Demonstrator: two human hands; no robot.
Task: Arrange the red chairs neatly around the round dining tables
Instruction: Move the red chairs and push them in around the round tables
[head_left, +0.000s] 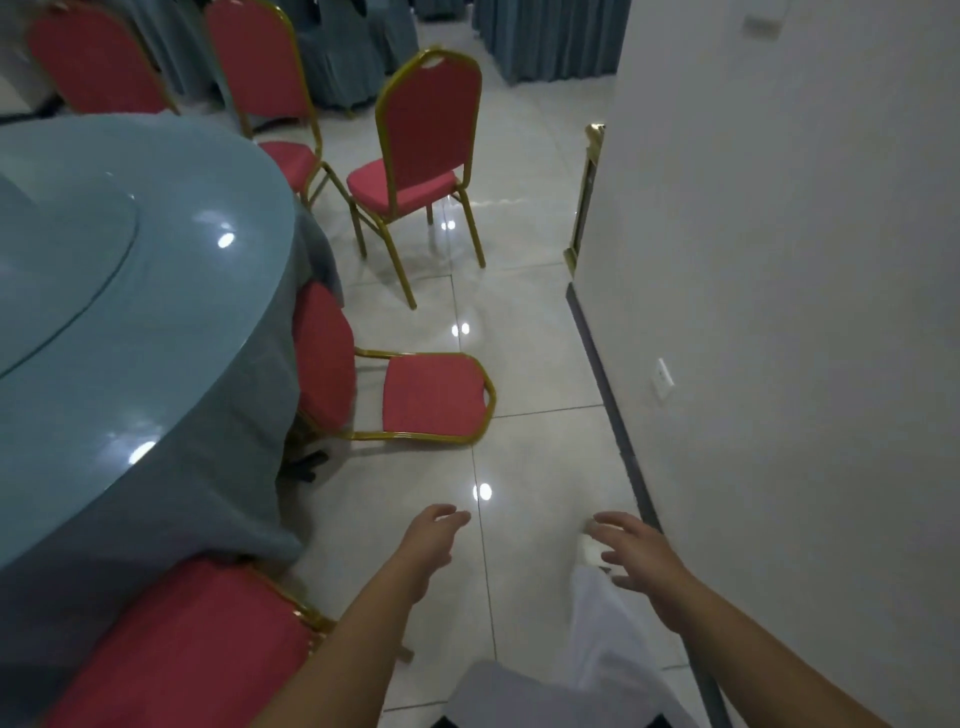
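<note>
Tipped chair (434, 396), red with gold frame, looks to be lying on its back beside the round table (171, 364): seat up against the blue tablecloth, rounded backrest flat out over the floor toward the wall (779, 312). Can't tell if the backrest fully touches the tiles.

Standing chair (422, 140) is upright beyond it, well apart from the table, seat angled toward the table. Far chair (260, 67) is upright, with its seat at the table edge. Another backrest (93, 65) shows behind the table at top left. Near chair (182, 654) sits at bottom left, the tablecloth draping just over its edge.

Left hand (434, 545) is held out over the floor, fingers loosely extended, slightly curved, gripping nothing. Right hand (634, 551) is likewise out in front, fingers spread and relaxed, holding nothing. Both hands are short of the tipped chair, not touching it.

A glass turntable (62, 270) lies on the table. The floor is glossy pale tile (519, 338) with light reflections. White trouser leg (602, 639) shows below the right hand. Wall socket (664, 379) is low on the wall and a gold-trimmed frame (587, 192) stands at the wall corner. Blue-draped furniture (353, 57) is in the background.
</note>
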